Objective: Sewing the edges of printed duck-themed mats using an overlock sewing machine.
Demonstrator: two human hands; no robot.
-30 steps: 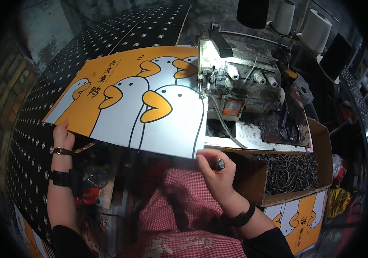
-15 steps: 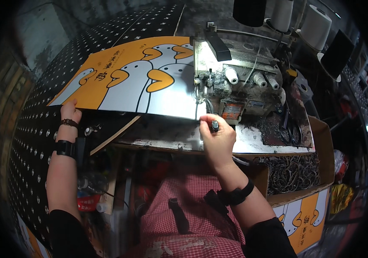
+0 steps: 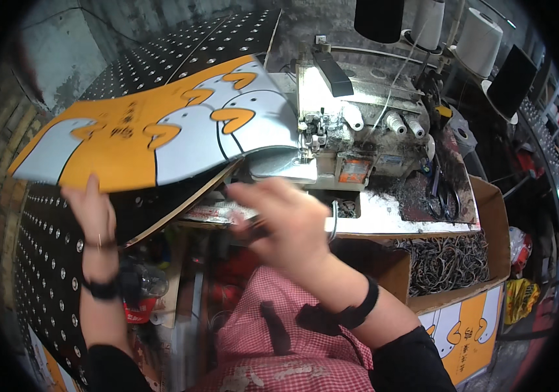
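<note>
An orange mat (image 3: 135,163) printed with white cartoon ducks lies slanted at the left, its right end reaching the overlock sewing machine (image 3: 371,98). My left hand (image 3: 93,212) pinches the mat's near edge toward its left corner, thumb on top and fingers underneath. That edge is lifted and bowed. Below the machine's lit needle area, my right hand (image 3: 289,225) is apart from the mat and smeared by motion. Its fingers are curled around a small dark tool (image 3: 251,230), too blurred to name more exactly.
Scissors (image 3: 446,196) lie on the machine table at the right. A cardboard box (image 3: 492,255) holds dark trimmings (image 3: 446,264). Thread cones (image 3: 478,42) stand above the machine. A black studded surface (image 3: 50,242) spreads at left, and a curved wooden edge (image 3: 181,206) runs beneath the mat.
The mat has swung left and tilted, its near edge now raised. My left hand has moved slightly left and down with it. My right hand has left the mat's corner, moving left and down.
</note>
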